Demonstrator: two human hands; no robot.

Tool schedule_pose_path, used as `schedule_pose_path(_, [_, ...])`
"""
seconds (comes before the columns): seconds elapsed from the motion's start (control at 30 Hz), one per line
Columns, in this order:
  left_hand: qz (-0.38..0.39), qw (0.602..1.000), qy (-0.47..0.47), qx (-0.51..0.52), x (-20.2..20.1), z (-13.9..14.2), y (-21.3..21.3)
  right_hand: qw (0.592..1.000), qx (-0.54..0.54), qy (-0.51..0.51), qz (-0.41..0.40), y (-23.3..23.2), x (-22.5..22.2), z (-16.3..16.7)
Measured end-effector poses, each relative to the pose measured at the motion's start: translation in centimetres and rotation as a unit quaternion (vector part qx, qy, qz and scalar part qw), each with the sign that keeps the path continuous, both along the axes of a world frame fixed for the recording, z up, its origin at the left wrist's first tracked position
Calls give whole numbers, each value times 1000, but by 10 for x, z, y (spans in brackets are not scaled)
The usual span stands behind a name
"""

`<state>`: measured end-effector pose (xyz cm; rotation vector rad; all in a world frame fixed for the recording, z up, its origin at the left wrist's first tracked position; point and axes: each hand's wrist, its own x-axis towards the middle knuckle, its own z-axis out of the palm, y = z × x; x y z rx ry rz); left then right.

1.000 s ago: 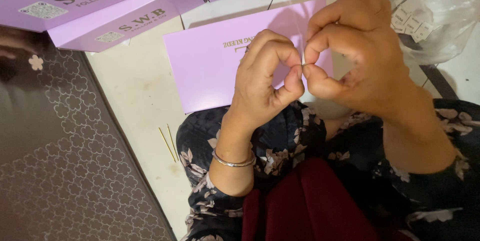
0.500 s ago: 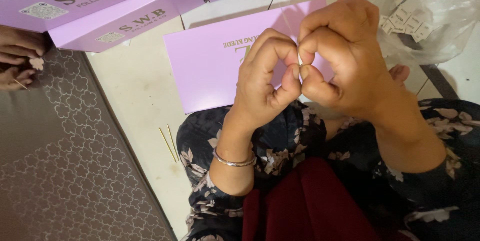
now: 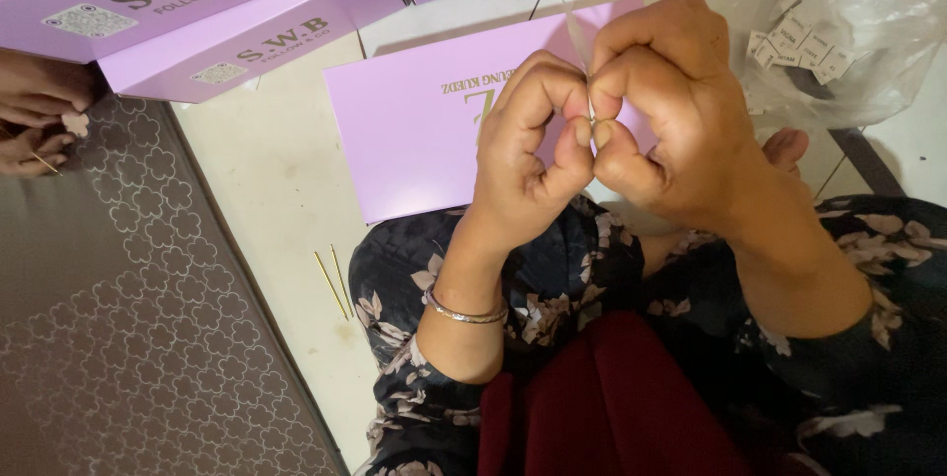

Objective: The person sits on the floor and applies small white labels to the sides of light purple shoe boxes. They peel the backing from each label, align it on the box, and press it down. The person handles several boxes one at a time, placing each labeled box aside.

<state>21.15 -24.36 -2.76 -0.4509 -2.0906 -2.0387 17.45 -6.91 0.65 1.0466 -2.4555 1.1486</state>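
My left hand (image 3: 528, 155) and my right hand (image 3: 671, 106) meet fingertip to fingertip above my lap. Between the pinched thumbs and forefingers is a small thin whitish strip (image 3: 575, 27) that sticks up past the knuckles; what it joins below is hidden by the fingers. A silver bangle (image 3: 464, 313) circles my left wrist. Under the hands lies a flat lilac card box (image 3: 404, 131) on the pale floor.
Stacked lilac boxes (image 3: 187, 12) line the top left. A clear plastic bag (image 3: 858, 32) of small white tags lies top right. Two thin yellow sticks (image 3: 333, 284) rest on the floor by my knee. Another person's hands (image 3: 35, 121) show at the left edge over a grey patterned mat (image 3: 128, 338).
My joined hands have stayed pinched together and shifted slightly. The other person's hands have come into view at the left edge.
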Motion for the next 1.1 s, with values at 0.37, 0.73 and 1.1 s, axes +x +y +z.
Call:
schedule_pose_path(0.37, [-16, 995, -17, 97, 1, -7, -2, 998, -7, -62, -6, 24, -8, 25])
schedule_pose_path(0.73, [51, 993, 68, -76, -1, 1, -3, 993, 73, 89, -3, 12, -10, 21])
schedule_pose_path(1.1, [24, 997, 55, -53, 0, 3, -2, 996, 36, 75, -14, 4, -6, 12])
